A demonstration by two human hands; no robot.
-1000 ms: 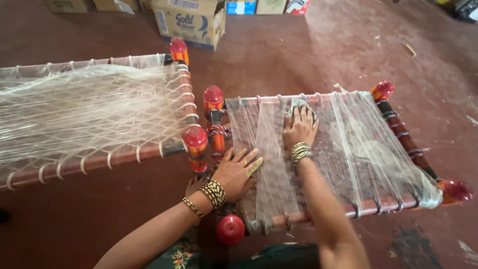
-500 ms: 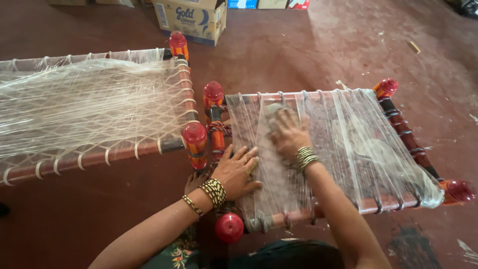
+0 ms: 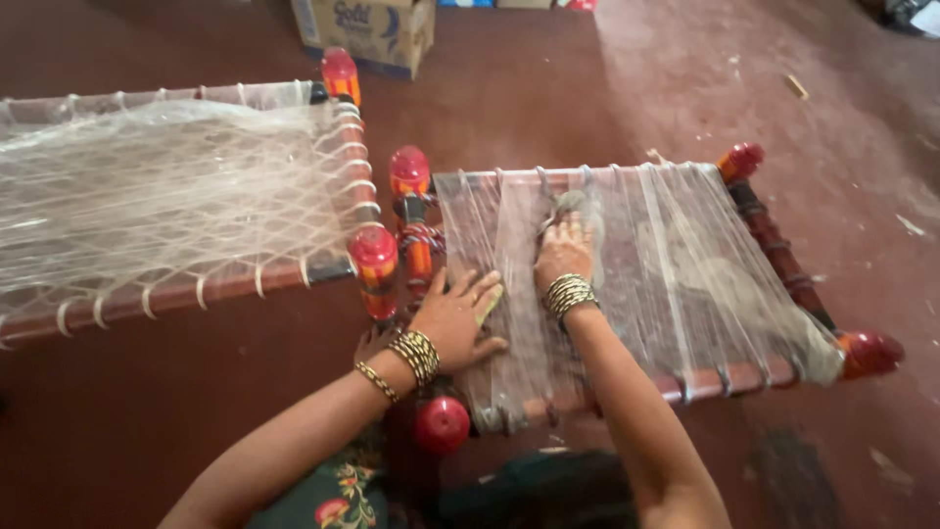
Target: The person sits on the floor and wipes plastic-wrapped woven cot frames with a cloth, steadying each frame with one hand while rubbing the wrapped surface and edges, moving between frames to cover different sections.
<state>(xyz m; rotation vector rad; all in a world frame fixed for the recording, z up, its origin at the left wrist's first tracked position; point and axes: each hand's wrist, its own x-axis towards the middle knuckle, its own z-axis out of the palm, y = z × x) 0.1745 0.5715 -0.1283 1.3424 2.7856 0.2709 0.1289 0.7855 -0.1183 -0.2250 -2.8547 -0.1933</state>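
hands (image 3: 509, 289) pressing plastic-wrapped cot (image 3: 685, 255)

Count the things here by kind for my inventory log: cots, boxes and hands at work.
Woven cots: 2, the small cot under both hands and the larger cot beside it.
Cardboard boxes: 1, the cardboard box at the top edge.
Hands on the webbing: 2, left hand and right hand.
Total: 5.

Left hand (image 3: 458, 318) flat, right hand (image 3: 563, 253) pressing down.
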